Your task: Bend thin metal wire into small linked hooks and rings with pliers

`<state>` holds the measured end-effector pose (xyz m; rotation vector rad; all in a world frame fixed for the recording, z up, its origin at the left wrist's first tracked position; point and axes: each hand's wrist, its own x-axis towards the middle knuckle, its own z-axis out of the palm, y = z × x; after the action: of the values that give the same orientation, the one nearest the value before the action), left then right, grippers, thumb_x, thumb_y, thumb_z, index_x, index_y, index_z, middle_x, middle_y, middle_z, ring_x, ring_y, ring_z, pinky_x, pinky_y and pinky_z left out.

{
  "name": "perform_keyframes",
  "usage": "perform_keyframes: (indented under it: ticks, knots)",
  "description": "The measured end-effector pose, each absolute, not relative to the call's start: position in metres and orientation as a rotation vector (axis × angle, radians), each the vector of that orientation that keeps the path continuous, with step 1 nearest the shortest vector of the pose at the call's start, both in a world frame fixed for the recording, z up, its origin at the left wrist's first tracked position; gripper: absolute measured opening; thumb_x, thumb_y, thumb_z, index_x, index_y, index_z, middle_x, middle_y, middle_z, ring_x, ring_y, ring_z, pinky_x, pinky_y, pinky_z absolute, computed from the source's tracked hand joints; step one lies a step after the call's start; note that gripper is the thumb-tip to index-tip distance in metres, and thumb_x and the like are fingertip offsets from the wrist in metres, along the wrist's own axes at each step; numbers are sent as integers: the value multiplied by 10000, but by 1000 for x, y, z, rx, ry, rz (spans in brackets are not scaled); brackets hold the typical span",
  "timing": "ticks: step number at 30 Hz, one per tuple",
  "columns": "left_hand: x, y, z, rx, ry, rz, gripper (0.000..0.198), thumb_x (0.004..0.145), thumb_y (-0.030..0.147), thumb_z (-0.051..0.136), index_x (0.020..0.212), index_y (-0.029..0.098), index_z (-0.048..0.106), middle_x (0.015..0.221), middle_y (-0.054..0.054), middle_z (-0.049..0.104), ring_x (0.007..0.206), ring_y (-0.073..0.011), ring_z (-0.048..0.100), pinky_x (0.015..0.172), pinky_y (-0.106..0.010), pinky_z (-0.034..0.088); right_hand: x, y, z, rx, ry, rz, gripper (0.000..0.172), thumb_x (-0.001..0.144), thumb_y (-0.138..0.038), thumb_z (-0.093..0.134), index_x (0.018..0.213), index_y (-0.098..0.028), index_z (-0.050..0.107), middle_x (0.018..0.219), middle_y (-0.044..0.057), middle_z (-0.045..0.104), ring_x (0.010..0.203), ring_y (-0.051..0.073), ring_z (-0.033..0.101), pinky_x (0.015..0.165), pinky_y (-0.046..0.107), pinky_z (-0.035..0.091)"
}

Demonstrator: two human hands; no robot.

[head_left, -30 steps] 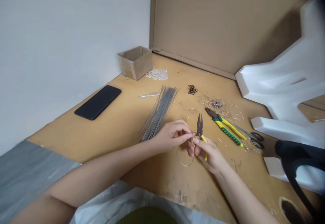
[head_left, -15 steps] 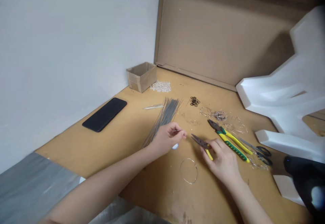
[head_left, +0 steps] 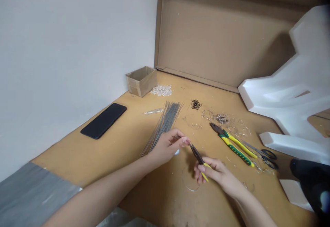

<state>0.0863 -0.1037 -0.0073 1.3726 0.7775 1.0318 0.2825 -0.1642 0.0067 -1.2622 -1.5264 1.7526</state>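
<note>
My right hand (head_left: 215,174) grips small needle-nose pliers (head_left: 197,155) by their yellow handles, the dark jaws pointing up-left toward my left fingertips. My left hand (head_left: 168,146) is closed in a pinch at the thumb and forefinger on something tiny I cannot make out, just beside the plier tips. A thin wire ring (head_left: 189,180) lies on the brown table (head_left: 103,151) under my right hand. A bundle of grey wire rods (head_left: 163,125) lies just behind my left hand.
Larger yellow-green pliers (head_left: 233,144) and scissors (head_left: 263,153) lie to the right. Black rings (head_left: 196,104), clear beads (head_left: 162,90), tangled wire bits (head_left: 224,118), a small cardboard box (head_left: 141,80) and a black phone (head_left: 103,120) sit farther back. White foam (head_left: 291,93) fills the right.
My right hand has lifted the small pliers off the table and pulled nearer, bringing the jaws up to my left fingertips. My left hand stayed pinched in place.
</note>
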Motion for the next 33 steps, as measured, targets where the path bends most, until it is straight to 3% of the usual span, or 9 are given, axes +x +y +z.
perform_keyframes:
  ticks: [16,33]
  knots:
    - [88,-109,7,1378,818,996,151,796,284,534,760,138,531,715,-45,663,674,-125,641,575,-204,475,281,-164,-3,-1214,-1412,1803,293,801,-405,549,768,-117,589,583,13,585,470,98,532,501,232,409]
    - [87,-109,-3,1460,821,1030,170,822,310,507,780,147,529,758,-56,663,714,-139,643,639,-239,495,283,-167,-9,-1198,-1338,1862,311,805,-424,537,761,-121,595,548,6,584,435,94,522,457,216,386]
